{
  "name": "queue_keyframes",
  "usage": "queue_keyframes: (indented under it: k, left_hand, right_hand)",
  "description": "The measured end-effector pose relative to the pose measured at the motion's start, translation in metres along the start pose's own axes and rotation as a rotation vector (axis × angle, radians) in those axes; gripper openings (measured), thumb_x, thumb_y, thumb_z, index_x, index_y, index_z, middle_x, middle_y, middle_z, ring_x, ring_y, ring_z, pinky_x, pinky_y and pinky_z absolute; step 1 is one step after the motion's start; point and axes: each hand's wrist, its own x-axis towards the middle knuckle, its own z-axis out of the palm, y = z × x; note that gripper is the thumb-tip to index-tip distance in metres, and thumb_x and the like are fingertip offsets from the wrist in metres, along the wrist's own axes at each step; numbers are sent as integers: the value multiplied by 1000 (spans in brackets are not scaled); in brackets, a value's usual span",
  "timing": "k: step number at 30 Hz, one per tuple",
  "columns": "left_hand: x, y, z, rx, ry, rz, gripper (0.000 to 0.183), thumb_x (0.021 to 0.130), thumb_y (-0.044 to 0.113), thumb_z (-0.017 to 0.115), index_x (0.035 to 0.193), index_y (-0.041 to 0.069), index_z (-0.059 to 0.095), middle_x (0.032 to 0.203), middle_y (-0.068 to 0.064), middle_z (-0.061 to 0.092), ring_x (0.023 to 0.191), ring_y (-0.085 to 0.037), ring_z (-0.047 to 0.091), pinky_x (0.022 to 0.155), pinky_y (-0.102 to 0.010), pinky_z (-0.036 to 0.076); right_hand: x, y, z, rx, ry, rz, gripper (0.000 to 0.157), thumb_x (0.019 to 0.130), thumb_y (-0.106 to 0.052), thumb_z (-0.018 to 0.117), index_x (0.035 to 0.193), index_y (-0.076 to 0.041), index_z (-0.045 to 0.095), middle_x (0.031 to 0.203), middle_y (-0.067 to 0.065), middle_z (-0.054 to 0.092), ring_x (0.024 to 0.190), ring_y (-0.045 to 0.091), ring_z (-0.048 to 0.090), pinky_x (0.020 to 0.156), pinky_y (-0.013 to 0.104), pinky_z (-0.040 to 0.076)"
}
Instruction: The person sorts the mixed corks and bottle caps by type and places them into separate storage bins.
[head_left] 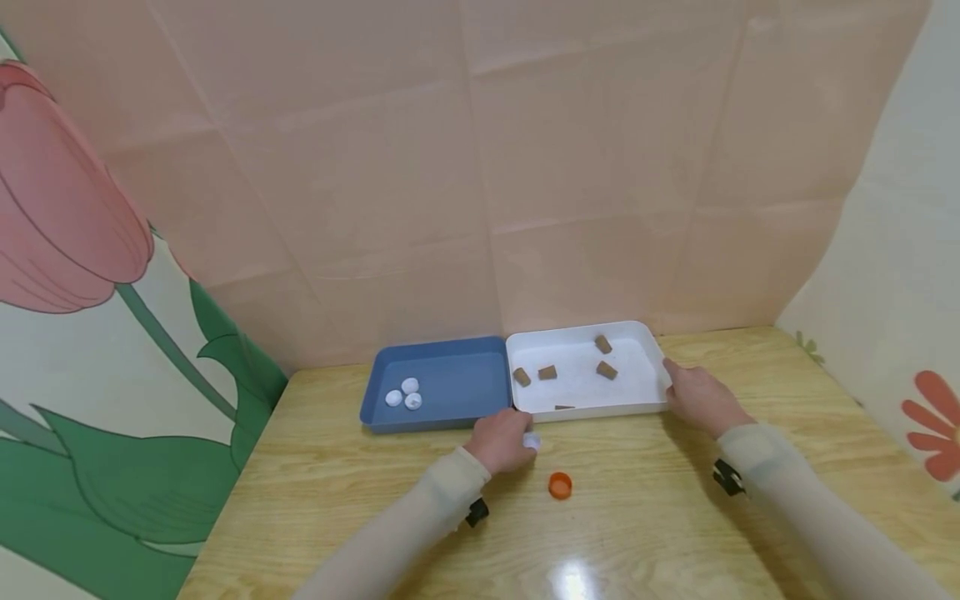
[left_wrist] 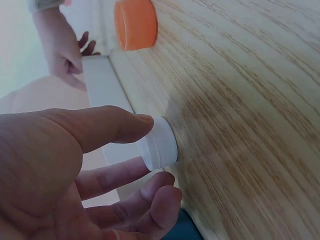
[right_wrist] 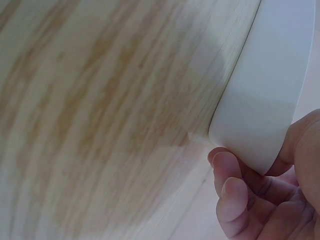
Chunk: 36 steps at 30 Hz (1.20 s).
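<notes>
My left hand (head_left: 501,442) pinches a white ridged bottle cap (left_wrist: 162,144) between thumb and index finger, close over the table in front of where the two trays meet. The other fingers curl loosely below it in the left wrist view. My right hand (head_left: 701,396) holds the right end of the white tray (head_left: 592,412), thumb at the rim and fingers around the outside of the wall (right_wrist: 260,110). Inside that tray lie several brown cork-like pieces (head_left: 607,370). An orange bottle cap (head_left: 560,486) sits on the table, nearer to me than the left hand.
To the left of the white tray, side by side with it, stands a blue tray (head_left: 465,379) with three white caps (head_left: 410,386) at its left end. Both trays are at the back of the wooden table (head_left: 315,500), before a paper-covered wall (head_left: 480,167).
</notes>
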Motion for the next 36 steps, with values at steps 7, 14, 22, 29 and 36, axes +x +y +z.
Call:
queue_keyframes:
  k: [7,14,22,29,36]
  left_hand:
    - [-3,-1,-4,-30,-27,-19,20,85,23,77,79,15,60,73,5,54,63,-12,48,53,-29,38]
    - [-6,0,-7,-45,-39,-13,21,81,23,80,80,15,60,73,6,55,63,-11,51,53,-29,40]
    - [-7,0,-8,-37,-41,-5,20,82,25,80,86,14,63,77,7,57,65,-10,51,55,-30,40]
    - [-9,1,-12,-43,-43,-10,21,82,26,80,85,14,63,77,7,58,66,-10,51,54,-29,41]
    - [-12,1,-16,-21,-28,-21,23,81,29,81,86,16,63,78,7,59,67,-10,51,56,-29,40]
  right_hand:
    - [1,0,0,-6,4,-3,53,90,-3,53,135,22,41,98,37,63,77,35,63,73,56,53]
    - [2,1,1,-13,-4,5,54,90,-3,52,136,22,41,98,36,63,76,33,62,74,55,53]
    - [2,1,1,-11,-11,6,54,90,-3,53,136,22,41,99,36,63,78,36,64,75,56,53]
    - [1,0,0,-16,-5,-3,53,90,-3,52,135,22,41,99,37,63,80,38,65,76,57,53]
    - [0,-1,-1,-8,6,-15,53,89,-2,53,134,23,41,98,37,63,80,39,65,75,57,53]
